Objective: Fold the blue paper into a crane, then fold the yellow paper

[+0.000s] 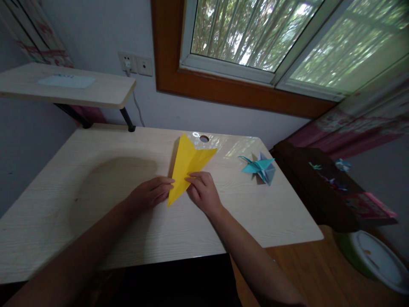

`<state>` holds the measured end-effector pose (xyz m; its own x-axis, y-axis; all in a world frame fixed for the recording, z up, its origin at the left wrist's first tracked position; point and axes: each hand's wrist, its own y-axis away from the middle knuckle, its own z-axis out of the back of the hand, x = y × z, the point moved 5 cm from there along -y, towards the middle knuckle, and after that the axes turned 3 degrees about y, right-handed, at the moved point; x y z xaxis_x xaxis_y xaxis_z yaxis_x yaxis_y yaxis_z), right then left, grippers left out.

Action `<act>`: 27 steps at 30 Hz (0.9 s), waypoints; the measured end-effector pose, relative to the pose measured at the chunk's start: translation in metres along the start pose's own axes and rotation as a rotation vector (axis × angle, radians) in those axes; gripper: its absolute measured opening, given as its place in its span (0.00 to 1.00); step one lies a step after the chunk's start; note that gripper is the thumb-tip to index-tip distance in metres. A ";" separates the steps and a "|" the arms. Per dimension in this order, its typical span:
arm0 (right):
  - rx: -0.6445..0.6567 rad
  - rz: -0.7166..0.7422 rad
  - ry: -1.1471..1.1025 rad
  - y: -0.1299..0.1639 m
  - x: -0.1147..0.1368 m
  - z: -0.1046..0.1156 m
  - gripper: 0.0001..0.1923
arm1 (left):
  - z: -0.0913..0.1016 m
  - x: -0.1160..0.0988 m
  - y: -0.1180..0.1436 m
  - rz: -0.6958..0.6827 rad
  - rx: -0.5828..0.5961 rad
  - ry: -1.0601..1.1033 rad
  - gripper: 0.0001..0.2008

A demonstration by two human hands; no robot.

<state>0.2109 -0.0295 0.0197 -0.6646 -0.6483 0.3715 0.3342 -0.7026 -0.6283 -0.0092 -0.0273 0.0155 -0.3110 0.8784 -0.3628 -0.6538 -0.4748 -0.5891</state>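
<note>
Yellow paper (188,164) pressed flat by both hands.

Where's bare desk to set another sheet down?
Left of the left hand, the desk is bare to its edge. Another patch lies near the front edge, below the blue origami. The middle is crowded: yellow paper, right hand.

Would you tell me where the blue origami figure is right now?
In the head view, the blue origami figure sits on the desk near its right edge, right of the yellow paper and apart from both hands.
</note>
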 end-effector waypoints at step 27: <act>0.067 0.149 -0.063 0.006 0.012 -0.011 0.12 | -0.015 -0.002 -0.004 -0.057 0.146 -0.052 0.10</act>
<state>0.1978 -0.0378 0.0130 -0.5619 -0.7622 0.3216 0.4707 -0.6143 -0.6334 0.0048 -0.0284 0.0075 -0.3037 0.9071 -0.2914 -0.7637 -0.4146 -0.4949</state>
